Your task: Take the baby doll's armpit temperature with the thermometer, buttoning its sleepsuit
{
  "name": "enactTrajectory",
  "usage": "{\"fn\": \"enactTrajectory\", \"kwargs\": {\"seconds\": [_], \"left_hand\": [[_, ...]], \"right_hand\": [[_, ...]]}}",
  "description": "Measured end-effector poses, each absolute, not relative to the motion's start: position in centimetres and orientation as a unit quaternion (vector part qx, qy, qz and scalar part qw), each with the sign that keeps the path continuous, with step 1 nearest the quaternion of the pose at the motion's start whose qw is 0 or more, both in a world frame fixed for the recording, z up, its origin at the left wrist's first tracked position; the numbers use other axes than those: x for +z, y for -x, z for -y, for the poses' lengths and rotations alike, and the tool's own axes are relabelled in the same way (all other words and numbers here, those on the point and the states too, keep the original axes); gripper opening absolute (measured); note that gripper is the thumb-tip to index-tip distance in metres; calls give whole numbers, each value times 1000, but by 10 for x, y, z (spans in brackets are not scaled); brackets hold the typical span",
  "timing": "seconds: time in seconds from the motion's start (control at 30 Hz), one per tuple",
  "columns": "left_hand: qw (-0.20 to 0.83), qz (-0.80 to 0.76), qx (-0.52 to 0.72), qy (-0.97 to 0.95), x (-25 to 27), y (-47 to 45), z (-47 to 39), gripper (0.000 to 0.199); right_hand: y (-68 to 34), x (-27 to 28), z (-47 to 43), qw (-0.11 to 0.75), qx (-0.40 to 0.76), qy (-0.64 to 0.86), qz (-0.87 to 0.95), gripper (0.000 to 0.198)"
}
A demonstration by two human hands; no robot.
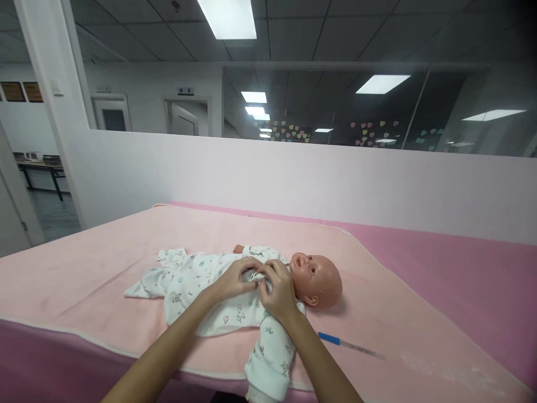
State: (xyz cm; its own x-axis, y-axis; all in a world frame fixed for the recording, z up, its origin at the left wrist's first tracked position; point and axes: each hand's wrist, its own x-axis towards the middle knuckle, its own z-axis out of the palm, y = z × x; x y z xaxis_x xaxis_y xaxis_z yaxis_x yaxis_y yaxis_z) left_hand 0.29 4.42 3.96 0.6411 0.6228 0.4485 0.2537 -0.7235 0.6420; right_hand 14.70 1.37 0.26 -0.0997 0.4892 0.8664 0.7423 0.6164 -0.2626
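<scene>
A baby doll (316, 280) lies on its back with its head to the right, dressed in a white printed romper (226, 313). My left hand (236, 278) rests on the romper's chest, fingers bent and pinching the cloth. Just right of it, close to the doll's neck, my right hand (277, 288) has thumb and fingers pinched on the same front of the romper. The fingertips of both hands almost meet, and the small bit of cloth or fastening between them is partly hidden. One sleeve (271, 352) of the romper stretches toward me beside my right forearm.
A slim stick with a blue end (329, 338) lies right of my right forearm. Under the doll is a peach pad (104, 268) over a pink surface (474, 296). A low white wall (293, 179) with glass above closes off the far side.
</scene>
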Motion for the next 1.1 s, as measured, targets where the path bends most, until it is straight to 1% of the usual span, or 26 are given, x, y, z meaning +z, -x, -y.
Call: {"fn": "enactTrajectory", "kwargs": {"seconds": [0.13,0.23,0.33,0.43,0.53,0.6,0.7,0.77,0.9,1.1], "left_hand": [[159,-273,363,-876,36,-5,-38,18],[96,-281,355,-886,35,-5,-34,14],[60,-288,354,-888,33,-5,-33,10],[55,-297,374,-877,31,-6,-34,8],[100,-303,396,-861,29,-6,-35,7],[166,-300,404,-848,30,-6,-35,7],[271,-286,403,-826,31,-6,-37,13],[317,-281,400,-813,32,-5,-38,17],[364,-282,393,-796,33,-2,-42,22],[404,-289,393,-774,34,0,-44,32]], "right_hand": [[-151,-3,-11,523,-104,433,726,12],[-151,-4,-9,532,-96,435,720,10],[-150,-3,-9,540,-95,434,715,11],[-150,-3,-9,546,-96,432,712,11],[-151,-3,-9,552,-89,422,714,9],[-152,-3,-9,554,-83,420,714,8],[-151,-4,-10,556,-79,429,708,11],[-151,-5,-12,554,-81,434,706,13],[-150,-6,-14,549,-87,441,705,13],[-150,-6,-14,552,-83,438,705,14]]}}
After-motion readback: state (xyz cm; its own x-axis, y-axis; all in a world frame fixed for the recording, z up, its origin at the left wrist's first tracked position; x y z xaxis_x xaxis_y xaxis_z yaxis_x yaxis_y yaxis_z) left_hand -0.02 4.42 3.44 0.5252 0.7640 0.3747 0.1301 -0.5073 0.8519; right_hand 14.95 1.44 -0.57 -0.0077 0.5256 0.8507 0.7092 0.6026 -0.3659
